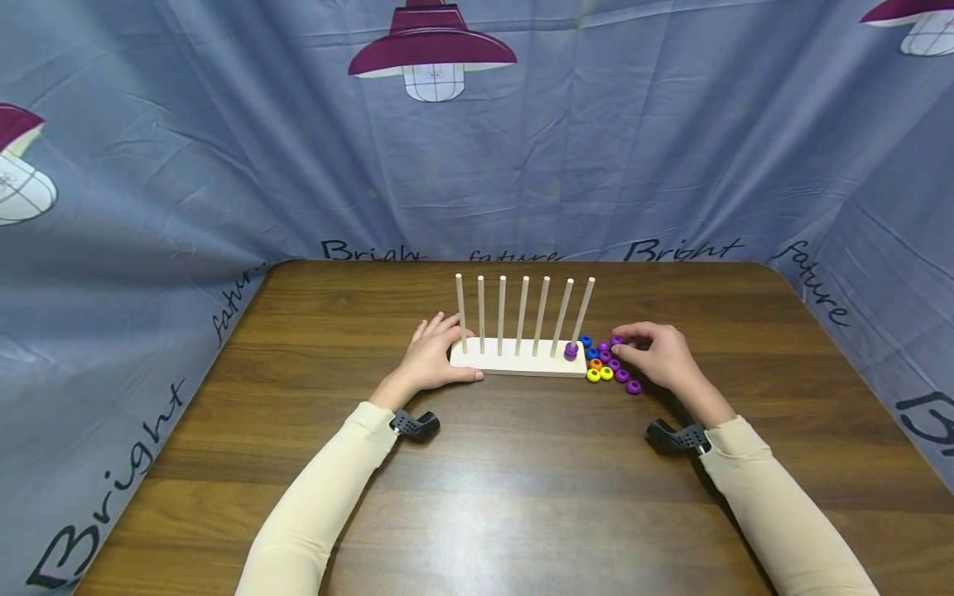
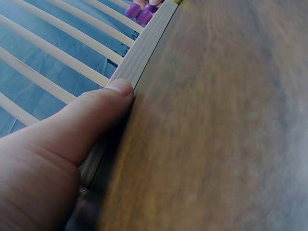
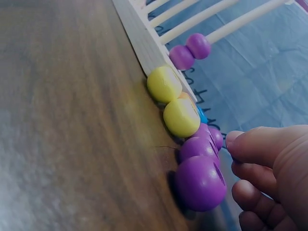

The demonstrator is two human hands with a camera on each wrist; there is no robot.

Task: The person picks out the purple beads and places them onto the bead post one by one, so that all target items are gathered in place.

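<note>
A pale wooden peg stand (image 1: 514, 361) with several upright pegs stands on the table. My left hand (image 1: 432, 356) grips its left end, the thumb (image 2: 98, 108) along the front edge and the other fingers reaching behind. Two purple beads (image 1: 570, 351) are stacked on the rightmost peg; they also show in the right wrist view. To the right of the stand, my right hand (image 1: 659, 356) pinches a purple bead (image 1: 617, 339) between thumb and forefinger at the edge of a bead group. In the right wrist view the fingers mostly hide that bead.
Against the stand's right end lie loose beads: yellow beads (image 1: 593, 375), an orange bead (image 1: 595, 363), blue beads (image 1: 592, 353) and several purple beads (image 1: 633, 386). Brown wooden table (image 1: 522, 480) extends in front. A blue-grey curtain (image 1: 559, 165) hangs behind and along both sides.
</note>
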